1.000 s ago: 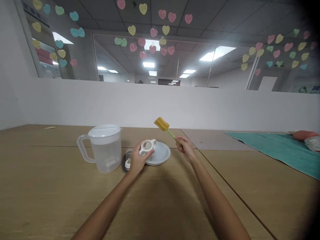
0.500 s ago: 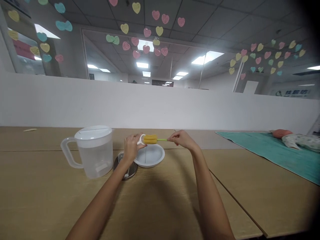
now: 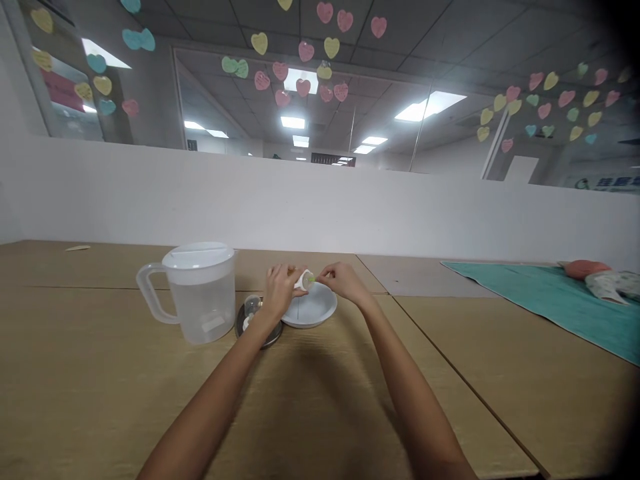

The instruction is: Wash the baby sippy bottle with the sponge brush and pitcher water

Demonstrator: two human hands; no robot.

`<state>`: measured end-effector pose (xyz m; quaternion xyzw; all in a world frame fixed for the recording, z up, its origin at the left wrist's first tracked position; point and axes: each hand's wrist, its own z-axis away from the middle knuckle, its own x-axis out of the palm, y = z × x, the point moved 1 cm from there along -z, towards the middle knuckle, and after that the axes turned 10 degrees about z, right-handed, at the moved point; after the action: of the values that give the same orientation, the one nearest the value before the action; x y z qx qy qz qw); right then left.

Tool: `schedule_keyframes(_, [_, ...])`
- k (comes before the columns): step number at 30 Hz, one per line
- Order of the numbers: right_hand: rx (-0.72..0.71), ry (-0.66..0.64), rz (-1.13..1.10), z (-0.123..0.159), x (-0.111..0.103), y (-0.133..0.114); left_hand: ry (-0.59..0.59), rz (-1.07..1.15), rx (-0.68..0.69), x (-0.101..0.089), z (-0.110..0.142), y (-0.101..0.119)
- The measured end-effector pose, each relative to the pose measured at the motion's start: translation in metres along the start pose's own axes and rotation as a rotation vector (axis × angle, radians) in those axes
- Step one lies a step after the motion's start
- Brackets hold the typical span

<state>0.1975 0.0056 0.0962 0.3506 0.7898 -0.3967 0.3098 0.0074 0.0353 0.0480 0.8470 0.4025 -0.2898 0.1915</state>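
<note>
My left hand [image 3: 279, 292] is wrapped round a baby bottle [image 3: 303, 281] with a white collar, tilted so its mouth faces right. The sponge bottle brush [image 3: 313, 279] has its yellow head inside the bottle; only a bit of yellow shows by my left fingers. My right hand [image 3: 344, 283] pinches the end of the brush's thin green handle, close to the bottle's mouth. Beneath both hands is a white bowl [image 3: 320, 319]. A round metal tray [image 3: 273, 337], partly behind my left forearm, holds a clear cap [image 3: 253, 305] and a small white part, perhaps the nipple piece.
A translucent lidded pitcher [image 3: 203, 300] stands left of the tray, its handle pointing left. A teal cloth [image 3: 550, 293] lies at the right, with an orange item [image 3: 586, 269] and a pale patterned cloth [image 3: 613, 285] on it. A white wall [image 3: 320, 207] borders the table's back.
My right hand has brought the brush from the air to the bottle and pushed its sponge head inside. My left hand has turned the bottle's mouth toward the right.
</note>
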Motion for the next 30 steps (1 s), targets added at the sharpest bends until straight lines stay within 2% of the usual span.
schedule_keyframes(3, [-0.024, -0.084, -0.024, 0.004, -0.013, 0.013, -0.029, -0.022, 0.052, -0.002, -0.002, 0.0])
schedule_keyframes(6, [0.034, -0.161, -0.043, 0.017, -0.041, 0.035, -0.003, -0.007, 0.036, -0.002, -0.002, -0.007])
schedule_keyframes(10, [0.242, -0.161, 0.118, 0.03, -0.068, 0.064, 0.042, 0.058, -0.053, 0.001, 0.005, -0.018])
schedule_keyframes(12, [0.388, -0.068, 0.248, 0.028, -0.068, 0.077, 0.189, 0.166, -0.192, 0.0, 0.011, -0.02])
schedule_keyframes(14, [0.523, 0.005, 0.38, 0.021, -0.057, 0.088, 0.366, 0.302, -0.339, -0.004, 0.019, -0.015])
schedule_keyframes(15, [0.575, -0.004, 0.428, 0.017, -0.048, 0.093, 0.433, 0.368, -0.393, -0.007, 0.023, -0.01])
schedule_keyframes(17, [0.617, -0.111, 0.485, 0.008, -0.027, 0.1, 0.467, 0.495, -0.435, -0.011, 0.035, 0.004])
schedule_keyframes(19, [0.599, -0.235, 0.532, 0.002, -0.005, 0.103, 0.419, 0.588, -0.426, -0.012, 0.05, 0.021])
schedule_keyframes(24, [0.503, -0.434, 0.515, 0.0, 0.04, 0.097, 0.082, 0.629, -0.252, -0.002, 0.084, 0.051])
schedule_keyframes(27, [0.479, -0.587, 0.47, 0.005, 0.056, 0.095, 0.025, 0.534, -0.1, 0.005, 0.093, 0.055])
schedule_keyframes(30, [0.497, -0.703, 0.45, 0.009, 0.067, 0.098, 0.006, 0.445, -0.043, 0.01, 0.095, 0.051])
